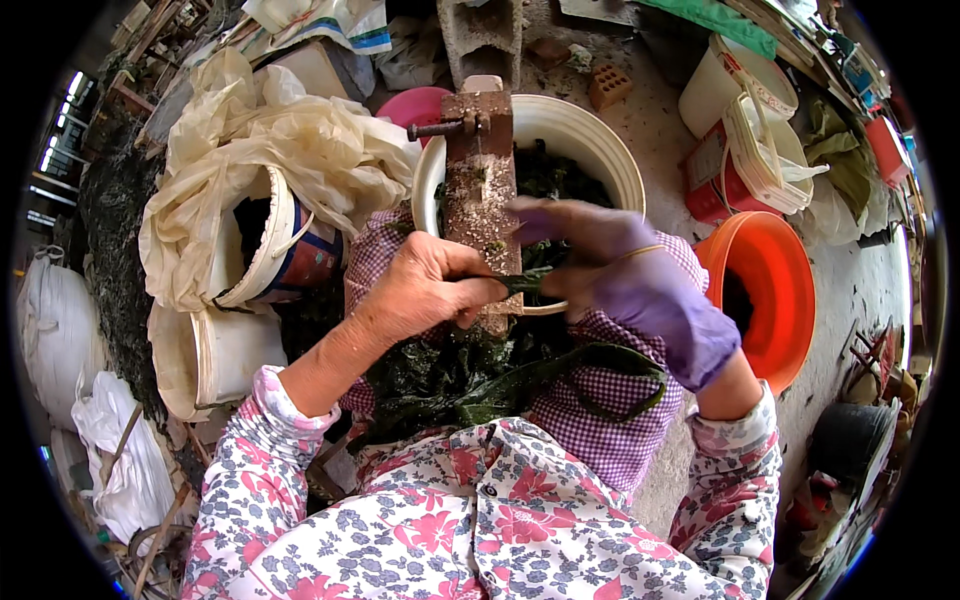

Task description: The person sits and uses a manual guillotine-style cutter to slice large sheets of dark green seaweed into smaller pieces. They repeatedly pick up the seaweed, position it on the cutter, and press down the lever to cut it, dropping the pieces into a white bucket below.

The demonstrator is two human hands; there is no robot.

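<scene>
My bare left hand (435,280) pinches a folded strip of dark green seaweed (528,282) between thumb and fingers, just over the near end of a narrow board (480,190). The strip stretches right toward my right hand (630,275), which wears a purple glove. Motion smears its fingers, so I cannot make out their grip. Pale crumbs cover the board, and a rusty bolt (437,129) sticks out of its far left side. More wet seaweed (430,385) lies heaped across my lap, on checked purple cloth (620,440).
Behind the board, a large white tub (628,165) holds dark seaweed. An orange bucket (790,300) stands to the right. On the left, a tilted bucket (262,270) lies beside crumpled plastic sheeting (270,150). White pails (740,80) and a brick (609,88) sit farther back.
</scene>
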